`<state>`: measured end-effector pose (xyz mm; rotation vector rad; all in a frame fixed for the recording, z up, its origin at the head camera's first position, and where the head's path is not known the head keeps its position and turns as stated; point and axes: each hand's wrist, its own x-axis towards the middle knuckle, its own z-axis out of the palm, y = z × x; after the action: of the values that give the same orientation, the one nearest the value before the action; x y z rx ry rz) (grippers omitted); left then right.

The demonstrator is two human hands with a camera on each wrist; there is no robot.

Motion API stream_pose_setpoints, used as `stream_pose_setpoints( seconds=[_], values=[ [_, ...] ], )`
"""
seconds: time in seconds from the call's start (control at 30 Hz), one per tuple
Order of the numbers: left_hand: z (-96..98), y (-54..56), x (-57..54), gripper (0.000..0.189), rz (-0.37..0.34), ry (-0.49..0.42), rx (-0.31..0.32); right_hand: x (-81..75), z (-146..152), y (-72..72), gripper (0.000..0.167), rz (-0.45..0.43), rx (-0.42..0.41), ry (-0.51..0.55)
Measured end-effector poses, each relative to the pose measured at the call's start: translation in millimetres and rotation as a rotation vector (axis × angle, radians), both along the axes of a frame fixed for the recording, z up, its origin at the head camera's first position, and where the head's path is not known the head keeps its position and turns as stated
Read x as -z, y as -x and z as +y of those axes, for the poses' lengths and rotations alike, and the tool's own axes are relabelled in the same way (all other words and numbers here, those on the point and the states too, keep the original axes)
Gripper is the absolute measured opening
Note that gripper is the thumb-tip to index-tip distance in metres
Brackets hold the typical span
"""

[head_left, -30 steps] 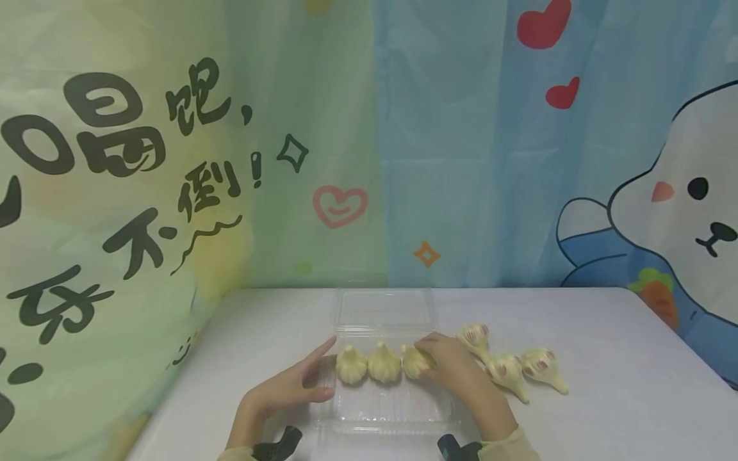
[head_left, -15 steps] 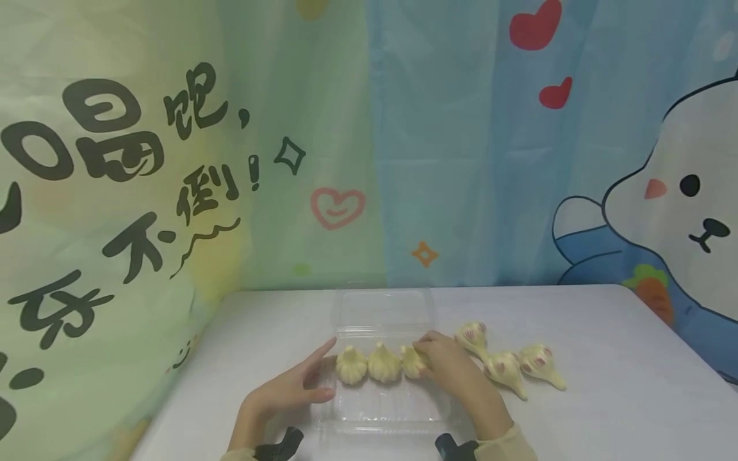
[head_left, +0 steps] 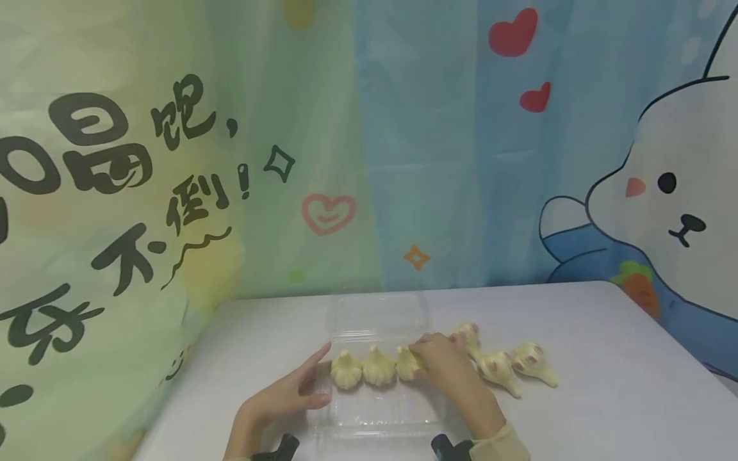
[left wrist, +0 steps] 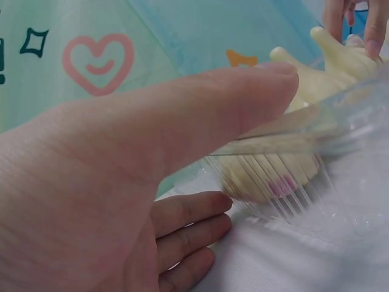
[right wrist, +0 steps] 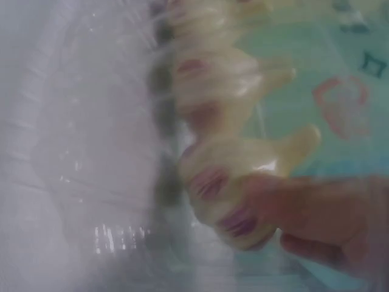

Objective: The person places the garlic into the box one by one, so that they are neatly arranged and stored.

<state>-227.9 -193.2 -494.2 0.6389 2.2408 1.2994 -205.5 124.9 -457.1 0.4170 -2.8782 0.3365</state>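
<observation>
Three pale garlic bulbs stand in a row inside a clear plastic box: the left bulb (head_left: pixel 346 370), the middle bulb (head_left: pixel 379 366) and the right bulb (head_left: pixel 408 363). My right hand (head_left: pixel 446 365) holds the right bulb from its right side; the right wrist view, blurred, has its fingers against that bulb (right wrist: pixel 231 182). Beside the left wall of the clear box (head_left: pixel 380 410) is my left hand (head_left: pixel 288 390), thumb and fingers extended and spread apart. In the left wrist view, its fingertips lie close to the ribbed box wall (left wrist: pixel 279 182), with the thumb overlapping the rim.
Three more garlic bulbs (head_left: pixel 498 371) with purple marks lie on the white table (head_left: pixel 599 346), right of the box. The box's clear lid (head_left: pixel 377 314) is folded back behind it. A printed curtain (head_left: pixel 426 160) hangs along the table's far edge.
The camera view has shifted and tilted slightly. Both hands and the garlic bulbs keep nearly the same places relative to the box.
</observation>
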Motion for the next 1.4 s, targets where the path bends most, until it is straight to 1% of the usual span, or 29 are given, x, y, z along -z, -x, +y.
stream_pose_setpoints(
  seconds=[0.17,0.27,0.37,0.5,0.63,0.7,0.8,0.9,1.0,1.07,1.2,1.33,1.4],
  values=[
    [-4.7,-0.2,-0.1,0.088,0.012,0.008,-0.027,-0.3,-1.2,2.8,0.038,-0.012,-0.024,0.044],
    [-6.3,0.3,0.4,0.088,0.028,0.006,-0.024,0.0,-0.9,4.9,0.038,-0.019,-0.034,0.067],
    [-5.8,0.6,1.2,0.088,0.027,0.002,-0.022,0.7,0.6,5.6,0.038,-0.021,-0.027,0.071],
    [-3.2,-0.2,2.4,0.088,0.016,0.005,-0.028,2.2,2.7,3.7,0.039,-0.042,-0.012,0.072],
    [-1.2,-1.7,3.6,0.088,0.003,0.004,-0.011,3.9,3.7,-0.4,0.041,-0.072,-0.009,0.08],
    [-0.4,-1.7,3.7,0.088,-0.003,-0.004,0.0,4.1,3.7,-2.2,0.041,-0.063,-0.007,0.074],
    [0.7,-1.2,3.6,0.088,0.006,-0.013,0.012,2.5,2.7,-3.7,0.036,-0.021,0.004,0.04],
    [1.5,-0.9,3.3,0.088,0.002,-0.017,0.01,0.6,0.0,-5.4,0.031,0.014,0.013,-0.004],
    [1.7,-1.1,3.4,0.089,-0.004,-0.02,0.008,1.2,-4.1,-7.1,0.03,0.046,0.036,-0.032],
    [1.7,-1.3,3.7,0.089,-0.007,-0.022,0.008,2.3,-6.9,-8.4,0.034,0.044,0.061,-0.044],
    [1.7,-2.4,4.0,0.09,-0.007,-0.014,0.004,2.5,-10.8,-11.0,0.042,0.024,0.1,-0.028],
    [2.0,-3.0,3.8,0.09,-0.004,0.001,-0.003,6.3,-9.6,-9.2,0.045,0.055,0.117,-0.023],
    [1.8,-3.4,3.8,0.09,-0.004,0.003,-0.004,8.8,-7.9,-7.4,0.046,0.051,0.124,-0.018]
  ],
)
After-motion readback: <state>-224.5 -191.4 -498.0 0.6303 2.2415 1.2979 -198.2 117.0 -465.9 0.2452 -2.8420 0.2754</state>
